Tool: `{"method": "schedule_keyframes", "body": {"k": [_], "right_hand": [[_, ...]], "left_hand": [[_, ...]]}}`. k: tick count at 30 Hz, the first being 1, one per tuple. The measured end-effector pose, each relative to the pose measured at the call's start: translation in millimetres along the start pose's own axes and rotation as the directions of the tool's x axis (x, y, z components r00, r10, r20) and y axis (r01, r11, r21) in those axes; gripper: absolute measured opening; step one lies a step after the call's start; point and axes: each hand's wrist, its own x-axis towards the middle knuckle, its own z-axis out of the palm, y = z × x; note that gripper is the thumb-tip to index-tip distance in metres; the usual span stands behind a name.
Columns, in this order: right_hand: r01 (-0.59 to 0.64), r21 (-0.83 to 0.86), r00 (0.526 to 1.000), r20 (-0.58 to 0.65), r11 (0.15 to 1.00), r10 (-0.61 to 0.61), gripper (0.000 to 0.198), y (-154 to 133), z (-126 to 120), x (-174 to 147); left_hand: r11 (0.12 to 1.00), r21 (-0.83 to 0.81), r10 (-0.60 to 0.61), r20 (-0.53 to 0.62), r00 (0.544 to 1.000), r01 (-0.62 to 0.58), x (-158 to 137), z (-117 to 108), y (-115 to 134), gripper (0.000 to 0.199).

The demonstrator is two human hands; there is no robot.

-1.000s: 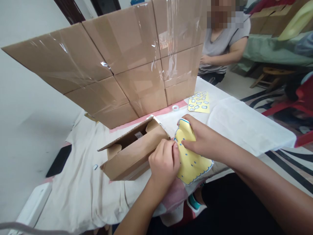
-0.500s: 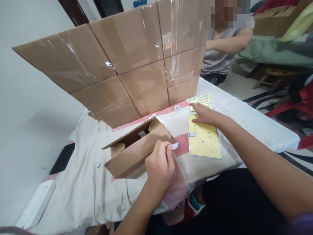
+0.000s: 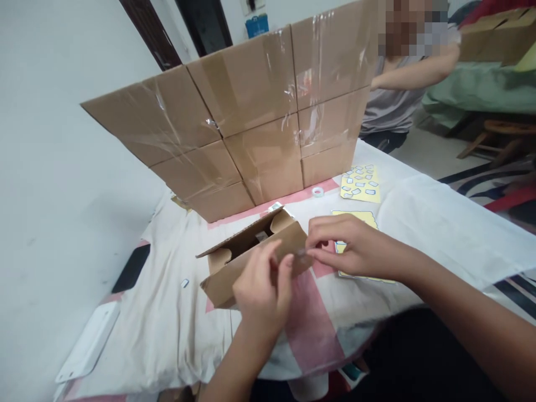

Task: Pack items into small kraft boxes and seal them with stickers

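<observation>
My right hand [image 3: 347, 243] pinches a small see-through strip [image 3: 300, 253] that looks like tape, at thumb and fingertips. Just left of it, my left hand [image 3: 263, 279] is raised with thumb and forefinger apart and nothing visible between them. Behind the hands lies an open, narrow cardboard box [image 3: 243, 271], its flap up and a pale item inside. A yellow sheet [image 3: 355, 218] lies partly hidden under my right hand. Beyond it is a second yellow sheet [image 3: 360, 183] with several small blue-edged cutouts on it. A small roll of tape [image 3: 317, 191] rests nearby.
A tall taped cardboard panel [image 3: 259, 134] stands across the table. On the left are a black phone-like slab [image 3: 132, 268], a white flat device [image 3: 89, 341] and one small cutout [image 3: 185, 283]. Another person [image 3: 393, 106] is behind the panel; a wooden stool [image 3: 498, 137] stands further right.
My right hand has moved left from the yellow sheets and now pinches the strip that my left hand held. My left fingers have parted. The view has shifted slightly.
</observation>
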Motion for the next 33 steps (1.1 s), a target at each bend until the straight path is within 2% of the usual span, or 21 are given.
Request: {"method": "schedule_keyframes", "body": {"k": [2,3,5,7,10,12,18,22,25,29,31,33], "right_hand": [[0.018,-0.034,0.989,-0.147,0.999,-0.023,0.012,8.1,0.8,3.2],[0.024,-0.045,0.976,-0.215,0.999,-0.033,0.011,13.1,2.2,6.1],[0.026,-0.039,0.949,-0.312,0.999,-0.037,0.01,23.9,7.3,14.5],[0.024,0.022,0.936,-0.352,0.999,-0.014,0.01,34.3,14.9,25.5],[0.028,0.141,0.941,-0.337,0.99,0.022,0.014,45.5,26.8,42.5],[0.032,0.18,0.946,-0.322,0.983,0.028,0.016,49.3,33.0,49.6],[-0.01,0.163,0.942,-0.329,0.987,0.064,0.02,53.2,43.4,43.8],[-0.054,0.088,0.942,-0.326,0.995,0.08,0.021,56.1,46.3,38.2],[-0.08,0.061,0.947,-0.306,0.995,0.095,0.022,57.1,48.0,37.8],[-0.108,0.104,0.941,-0.311,0.989,0.135,0.02,55.2,50.0,37.5],[-0.115,0.104,0.932,-0.331,0.988,0.144,0.019,54.6,49.0,36.7],[-0.133,0.088,0.899,-0.407,0.987,0.158,0.017,55.8,45.4,35.0]], "left_hand": [[0.991,0.124,-0.033,-0.097,0.995,0.045,12.9,-9.3,-9.8,0.025],[0.982,0.173,-0.053,-0.106,0.993,0.071,19.5,-13.7,-14.6,0.023],[0.966,0.238,-0.097,-0.039,0.995,0.103,30.5,-20.7,-22.2,0.019],[0.958,0.266,-0.134,0.074,0.988,0.11,36.8,-24.4,-26.0,0.015],[0.951,0.285,-0.184,0.207,0.961,0.121,39.0,-25.1,-25.3,0.011],[0.952,0.278,-0.196,0.241,0.951,0.126,38.7,-24.2,-23.5,0.012],[0.938,0.332,-0.173,0.2,0.965,0.099,37.9,-16.8,-27.5,0.014],[0.93,0.351,-0.216,0.276,0.937,0.111,36.8,-8.9,-37.2,0.015],[0.907,0.409,-0.233,0.287,0.929,0.101,37.3,-6.2,-41.9,0.017],[0.902,0.431,-0.167,0.301,0.939,0.022,35.7,-7.2,-41.2,0.011],[0.902,0.432,-0.131,0.305,0.943,-0.014,31.5,-8.5,-39.5,0.014],[0.899,0.437,-0.11,0.297,0.949,-0.032,25.1,-10.2,-38.9,0.016]]}}
